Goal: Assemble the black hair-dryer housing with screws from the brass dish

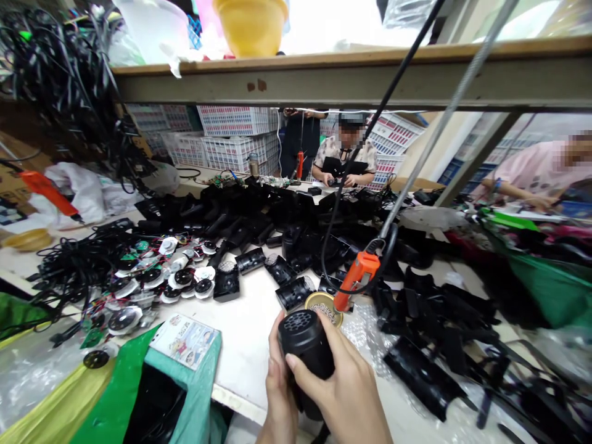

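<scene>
Both my hands grip a black cylindrical housing (309,351) with a honeycomb grille on its upper end, held upright over the bench's front edge. My left hand (279,385) wraps its left side. Across its front and right side lie the fingers and thumb of my right hand (349,385). Just beyond the housing sits a round yellow dish (311,298) of small metal screws. An orange electric screwdriver (358,277) hangs over the dish on a cable. Curved black shell halves (296,291) lie behind and beside the dish.
Motor-and-wire assemblies (185,277) and a tangle of black cords (78,259) cover the left. Black plastic parts (430,320) crowd the right. A patterned box lid (187,340) lies near left. Overhead runs a shelf beam (305,86). A co-worker (345,151) sits opposite.
</scene>
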